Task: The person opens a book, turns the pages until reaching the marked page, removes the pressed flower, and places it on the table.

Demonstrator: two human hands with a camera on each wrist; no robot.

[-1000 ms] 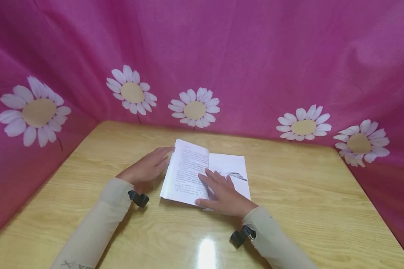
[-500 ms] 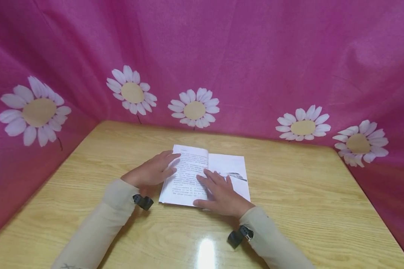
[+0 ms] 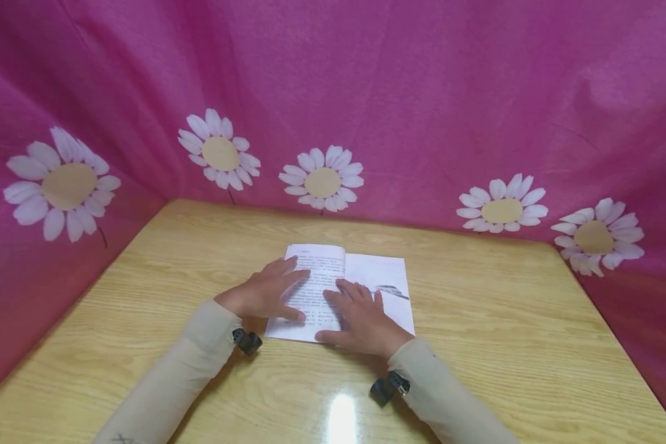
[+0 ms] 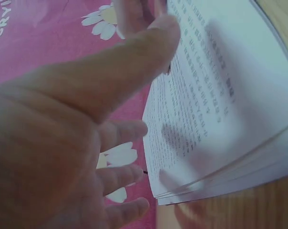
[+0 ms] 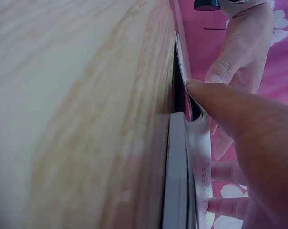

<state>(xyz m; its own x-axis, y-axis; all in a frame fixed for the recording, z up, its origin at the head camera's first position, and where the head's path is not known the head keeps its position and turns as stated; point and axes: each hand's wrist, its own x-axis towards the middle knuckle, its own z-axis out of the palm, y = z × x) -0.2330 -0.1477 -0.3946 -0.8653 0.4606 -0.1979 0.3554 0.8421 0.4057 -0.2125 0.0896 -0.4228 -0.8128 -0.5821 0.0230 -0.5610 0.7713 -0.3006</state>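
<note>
Evidently, the paperback book (image 3: 322, 265) lies spread on the desk (image 3: 477, 308) straight in front of the person, probably so that each of the hands can reach its own half without stretching. The right hand (image 3: 366, 324) lies across the gutter, fingers fanned and nearly straight, gripping nothing; in the right wrist view its thumb touches the paper near the spine. There the leaves bend, with a dark gap beneath the left half, so weight at that spot likely stops the pages from springing up. The left hand (image 3: 263, 293) is over the outer part of the left page, fingers loosely extended and parted, with hold of nothing. Its shadow falls on the print; whether every fingertip meets the paper I cannot tell. Set there, it seems placed to level that half, while the right hand steadies the middle. A grey printed picture (image 3: 393, 291) shows uncovered beyond the right fingers. Black wrist cameras (image 3: 248, 341) sit at the inner side of the beige sleeves (image 3: 172, 376), presumably so each faces its hand's work.
</note>
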